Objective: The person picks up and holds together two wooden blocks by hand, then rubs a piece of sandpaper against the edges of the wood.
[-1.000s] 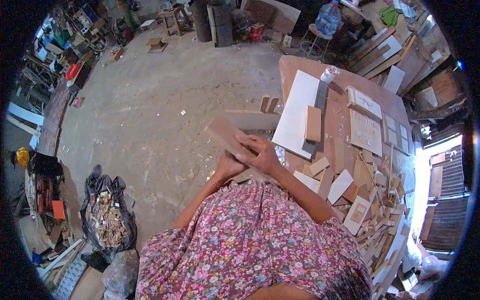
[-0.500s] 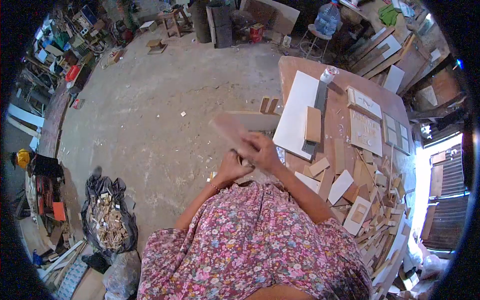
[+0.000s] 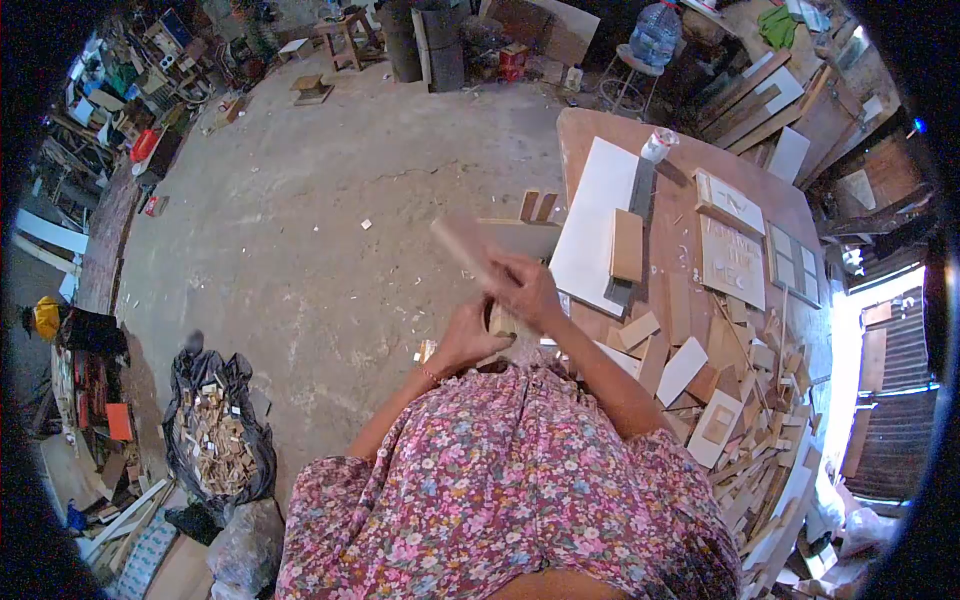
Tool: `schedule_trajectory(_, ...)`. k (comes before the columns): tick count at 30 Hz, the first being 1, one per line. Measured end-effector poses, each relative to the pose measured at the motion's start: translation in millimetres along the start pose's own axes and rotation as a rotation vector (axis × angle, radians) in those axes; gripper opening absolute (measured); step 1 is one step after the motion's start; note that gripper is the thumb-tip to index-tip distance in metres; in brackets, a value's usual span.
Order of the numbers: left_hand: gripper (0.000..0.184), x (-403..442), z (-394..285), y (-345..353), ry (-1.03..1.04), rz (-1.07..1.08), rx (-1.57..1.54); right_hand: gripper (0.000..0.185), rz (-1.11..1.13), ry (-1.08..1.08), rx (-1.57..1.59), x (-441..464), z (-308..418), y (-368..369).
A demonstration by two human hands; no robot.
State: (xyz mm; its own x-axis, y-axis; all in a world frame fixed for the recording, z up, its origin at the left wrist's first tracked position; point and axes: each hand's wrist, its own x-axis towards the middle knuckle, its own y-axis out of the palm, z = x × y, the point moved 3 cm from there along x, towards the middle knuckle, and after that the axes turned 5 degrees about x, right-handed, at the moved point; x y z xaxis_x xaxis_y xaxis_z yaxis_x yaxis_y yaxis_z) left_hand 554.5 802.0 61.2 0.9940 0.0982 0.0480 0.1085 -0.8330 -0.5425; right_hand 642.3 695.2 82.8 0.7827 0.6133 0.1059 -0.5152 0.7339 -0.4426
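Note:
Low in front of my body, my left hand (image 3: 470, 338) is closed around a small pale wooden block (image 3: 503, 321); part of it is hidden by the fingers. My right hand (image 3: 530, 293) grips a flat, brownish, board-like piece (image 3: 460, 246), smeared by motion, so its exact kind cannot be told. This flat piece slants up and to the left, just above the block. Both hands are close together, in front of the floral dress (image 3: 510, 470).
On my right, the wooden table (image 3: 590, 135) bears a white board (image 3: 595, 230), a wooden block (image 3: 627, 246), a white cup (image 3: 659, 146), a lettered panel (image 3: 733, 266) and heaped offcuts (image 3: 715, 430). At left stands a black bag of wood scraps (image 3: 218, 430).
The flat piece and my right hand have shifted slightly right. My left hand has turned a little, and the pale block now shows more clearly between the hands.

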Motion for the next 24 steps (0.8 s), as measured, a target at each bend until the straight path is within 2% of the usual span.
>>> schedule_trajectory(3,0.059,-1,-12,-2,-0.011,-0.051,0.071,0.052,-0.075,0.036,0.056,7,-15,0)
schedule_trajectory(7,0.056,-4,20,4,-0.139,-0.081,-0.293,0.049,0.056,0.01,0.066,-15,15,9)
schedule_trajectory(8,0.055,-1,27,2,-0.174,-0.111,-0.422,0.049,0.058,-0.065,0.067,-22,25,12)
schedule_trajectory(9,0.055,1,31,3,-0.171,-0.109,-0.423,0.049,0.061,-0.14,0.069,-27,31,14)
schedule_trajectory(11,0.054,-4,33,3,-0.189,-0.089,-0.322,0.049,0.061,-0.091,0.205,-28,18,18)
schedule_trajectory(13,0.057,-2,21,-1,-0.114,-0.071,-0.197,0.049,0.022,-0.135,-0.046,-14,12,7)
schedule_trajectory(14,0.06,-3,7,0,-0.051,-0.05,-0.086,0.049,-0.007,-0.029,0.03,-6,4,3)
schedule_trajectory(15,0.062,-4,-1,3,0.014,-0.034,0.025,0.049,-0.006,-0.027,0.029,-2,-6,4)
schedule_trajectory(17,0.065,-1,3,7,-0.025,-0.035,0.084,0.047,-0.149,-0.043,0.088,6,-8,-1)
schedule_trajectory(19,0.057,-1,3,8,-0.024,-0.106,-0.278,0.048,-0.07,0.008,0.055,-3,4,-4)
schedule_trajectory(20,0.057,-2,11,8,-0.03,-0.103,-0.282,0.05,-0.022,-0.013,0.103,-11,14,3)
schedule_trajectory(22,0.047,3,34,5,-0.224,-0.105,-0.461,0.052,0.019,-0.042,0.148,-20,20,10)
schedule_trajectory(24,0.045,4,26,-2,-0.219,-0.089,-0.368,0.049,-0.005,-0.066,0.179,-27,18,16)
